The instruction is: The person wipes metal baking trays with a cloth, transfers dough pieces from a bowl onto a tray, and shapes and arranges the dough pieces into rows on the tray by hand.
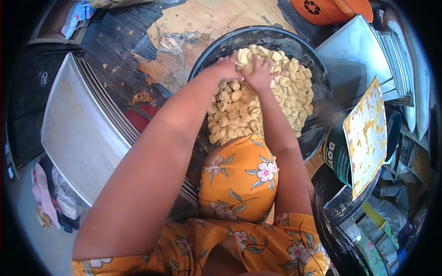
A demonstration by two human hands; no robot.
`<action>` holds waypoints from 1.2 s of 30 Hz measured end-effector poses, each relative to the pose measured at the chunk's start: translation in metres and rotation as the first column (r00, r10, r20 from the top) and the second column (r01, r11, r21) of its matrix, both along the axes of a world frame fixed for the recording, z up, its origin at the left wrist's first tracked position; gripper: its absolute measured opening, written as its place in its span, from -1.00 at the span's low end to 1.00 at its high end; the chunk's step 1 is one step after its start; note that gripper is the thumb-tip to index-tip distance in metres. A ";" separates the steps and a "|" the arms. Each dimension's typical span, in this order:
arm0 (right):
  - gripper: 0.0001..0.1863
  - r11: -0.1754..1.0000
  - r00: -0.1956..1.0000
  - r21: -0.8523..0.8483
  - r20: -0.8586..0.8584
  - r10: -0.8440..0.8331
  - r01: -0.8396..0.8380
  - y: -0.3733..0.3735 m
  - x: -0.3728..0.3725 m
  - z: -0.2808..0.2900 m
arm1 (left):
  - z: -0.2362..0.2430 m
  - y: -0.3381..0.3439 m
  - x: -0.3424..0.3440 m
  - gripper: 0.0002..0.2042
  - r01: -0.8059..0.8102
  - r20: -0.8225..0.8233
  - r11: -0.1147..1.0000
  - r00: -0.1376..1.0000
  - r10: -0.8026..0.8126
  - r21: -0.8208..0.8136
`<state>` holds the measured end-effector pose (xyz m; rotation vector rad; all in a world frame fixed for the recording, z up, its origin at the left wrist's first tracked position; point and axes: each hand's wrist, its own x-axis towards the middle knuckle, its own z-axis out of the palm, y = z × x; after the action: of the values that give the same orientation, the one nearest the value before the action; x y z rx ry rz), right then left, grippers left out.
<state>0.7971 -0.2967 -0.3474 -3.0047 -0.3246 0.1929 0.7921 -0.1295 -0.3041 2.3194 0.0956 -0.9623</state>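
A wide black basin [199, 61] holds a large heap of small, pale yellow, rounded lumps [235, 110] that look like dough pieces. Near the far side of the heap, my left hand [226, 69] lies against the lumps with its fingers stretched forward, partly hidden among them. Close beside it on the right, my right hand [260, 76] rests flat on the lumps, fingers spread. A few lumps sit between and just beyond the two hands. Neither hand is closed around anything I can see.
Stacked metal trays [85, 133] stand on the left, and more trays [354, 55] lean at the right. An orange tub [322, 11] sits at the far right. A stained white board [366, 138] tops a dark green bucket [338, 154]. The wooden floor [202, 20] is worn and peeling.
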 end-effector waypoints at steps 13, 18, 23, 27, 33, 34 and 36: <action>-0.01 0.962 0.925 0.218 -0.304 0.228 -0.165 -0.017 0.017 0.052 | -0.030 0.017 -0.023 -0.07 -0.040 0.137 0.996 0.989 0.050 -0.076; -0.04 0.983 0.970 -0.001 -0.166 0.178 -0.181 -0.017 -0.039 -0.005 | -0.002 0.011 -0.023 0.08 0.014 -0.243 0.966 0.967 -0.078 -0.256; -0.11 0.830 0.657 0.419 -0.515 0.550 -0.367 -0.029 -0.101 0.064 | -0.010 0.047 -0.023 -0.36 -0.059 -0.546 0.932 0.823 -0.157 -0.357; -0.15 0.791 0.719 0.581 -0.465 0.517 -0.193 -0.051 -0.057 0.070 | -0.003 0.014 -0.030 -0.19 0.046 0.304 0.992 0.949 -0.081 0.121; 0.05 0.999 0.976 -0.049 -0.218 -0.009 -0.002 -0.021 -0.022 0.015 | -0.014 0.014 -0.022 0.17 -0.010 -0.019 0.999 1.000 0.009 -0.035; 0.05 0.999 0.974 -0.042 -0.225 -0.013 0.003 -0.017 -0.032 0.013 | -0.009 0.022 -0.022 0.19 -0.035 -0.126 0.998 0.992 0.029 -0.047; 0.01 0.994 0.931 0.085 -0.352 0.099 -0.074 -0.017 -0.055 0.018 | 0.003 0.031 -0.021 0.20 -0.040 -0.320 0.984 0.947 -0.018 -0.175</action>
<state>0.7416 -0.3136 -0.3299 -2.8098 -0.4143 0.7072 0.7708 -0.0985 -0.3014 1.9814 0.1477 -1.2817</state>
